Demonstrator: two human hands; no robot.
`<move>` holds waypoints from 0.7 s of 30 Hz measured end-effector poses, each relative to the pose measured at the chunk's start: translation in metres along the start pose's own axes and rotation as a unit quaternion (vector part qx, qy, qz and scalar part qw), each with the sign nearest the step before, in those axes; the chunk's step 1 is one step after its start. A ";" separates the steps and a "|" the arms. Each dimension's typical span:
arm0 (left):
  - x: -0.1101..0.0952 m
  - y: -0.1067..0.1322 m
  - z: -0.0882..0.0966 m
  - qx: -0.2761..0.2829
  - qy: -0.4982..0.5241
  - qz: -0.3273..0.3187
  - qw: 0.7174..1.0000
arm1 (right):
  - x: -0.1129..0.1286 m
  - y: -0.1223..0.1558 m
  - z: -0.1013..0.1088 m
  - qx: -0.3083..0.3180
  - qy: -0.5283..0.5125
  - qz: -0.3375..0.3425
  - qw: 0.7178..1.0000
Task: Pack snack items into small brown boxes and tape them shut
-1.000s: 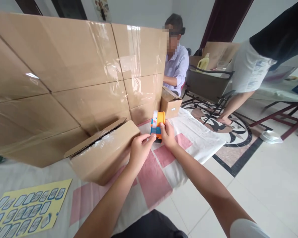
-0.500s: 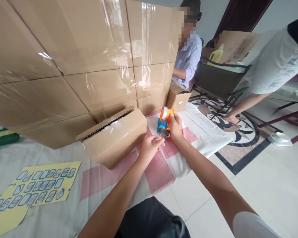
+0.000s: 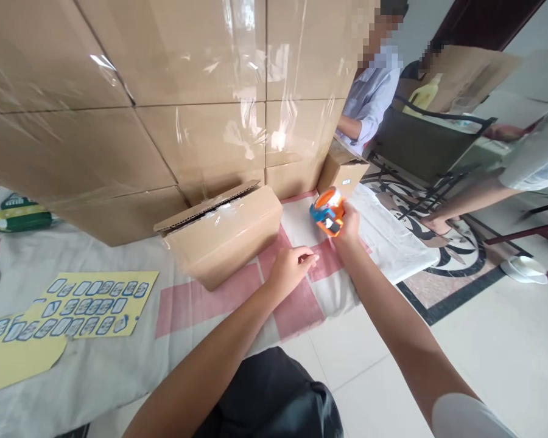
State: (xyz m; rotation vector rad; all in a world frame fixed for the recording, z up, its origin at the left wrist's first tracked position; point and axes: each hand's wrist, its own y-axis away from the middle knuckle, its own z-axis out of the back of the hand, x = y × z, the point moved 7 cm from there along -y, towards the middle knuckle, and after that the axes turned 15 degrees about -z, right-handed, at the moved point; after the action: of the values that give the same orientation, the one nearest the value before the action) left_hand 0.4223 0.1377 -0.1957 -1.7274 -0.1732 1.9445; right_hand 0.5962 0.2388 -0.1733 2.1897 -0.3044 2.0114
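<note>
My right hand [image 3: 351, 224] grips an orange and blue tape dispenser [image 3: 327, 213], held tilted above the cloth-covered table. A pale roll sits at its top. To the left and a little nearer to me is my left hand [image 3: 292, 267], apart from the dispenser, its fingers curled with the tips pinched together. Anything between those fingertips is too small to make out. Left of both hands rests a long cardboard box [image 3: 228, 234], its top flaps not fully closed.
Large taped cartons [image 3: 201, 140] are stacked behind the box. Yellow sticker sheets [image 3: 22, 359] lie at the left, near a green package [image 3: 25, 216]. A smaller box [image 3: 342, 170] stands beyond my right hand. One person sits behind the cartons; another is at the far right by a chair [image 3: 420, 140].
The tape dispenser has turned in my right hand and moved away from my left hand. My view has shifted, and the person at the right has moved partly out of it.
</note>
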 end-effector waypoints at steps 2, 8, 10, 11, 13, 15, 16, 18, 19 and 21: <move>-0.002 -0.004 0.005 -0.020 0.012 -0.011 1.000 | -0.002 -0.003 -0.010 -0.020 0.012 0.026 0.999; -0.017 -0.012 0.028 -0.074 0.060 -0.035 0.995 | -0.006 -0.002 -0.024 -0.062 0.087 0.079 0.991; -0.025 -0.008 0.039 -0.091 0.069 -0.030 0.993 | 0.003 0.002 -0.013 -0.110 0.081 0.107 0.985; -0.028 -0.005 0.045 -0.100 0.071 -0.027 0.992 | 0.010 0.005 -0.008 -0.129 0.076 0.122 0.981; -0.033 0.000 0.053 -0.114 0.071 -0.023 0.991 | 0.024 0.015 -0.003 -0.135 0.075 0.156 0.976; -0.032 0.004 0.055 -0.121 0.070 -0.023 0.990 | 0.038 0.030 -0.010 -0.086 0.097 0.211 0.969; -0.030 0.006 0.054 -0.121 0.070 -0.023 0.990 | 0.044 0.040 -0.017 -0.048 0.114 0.246 0.961; -0.024 0.007 0.050 -0.117 0.069 -0.022 0.990 | 0.051 0.063 -0.035 0.037 0.157 0.311 0.937; -0.021 0.007 0.047 -0.117 0.068 -0.021 0.991 | 0.052 0.073 -0.045 0.079 0.180 0.333 0.922; -0.015 0.007 0.045 -0.120 0.059 -0.019 0.991 | 0.051 0.088 -0.060 0.142 0.223 0.353 0.897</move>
State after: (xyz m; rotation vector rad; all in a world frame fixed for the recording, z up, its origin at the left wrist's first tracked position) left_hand 0.3776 0.1356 -0.1777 -1.9731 -0.4081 1.8489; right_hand 0.5204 0.1659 -0.1195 1.8106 -0.8914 3.0363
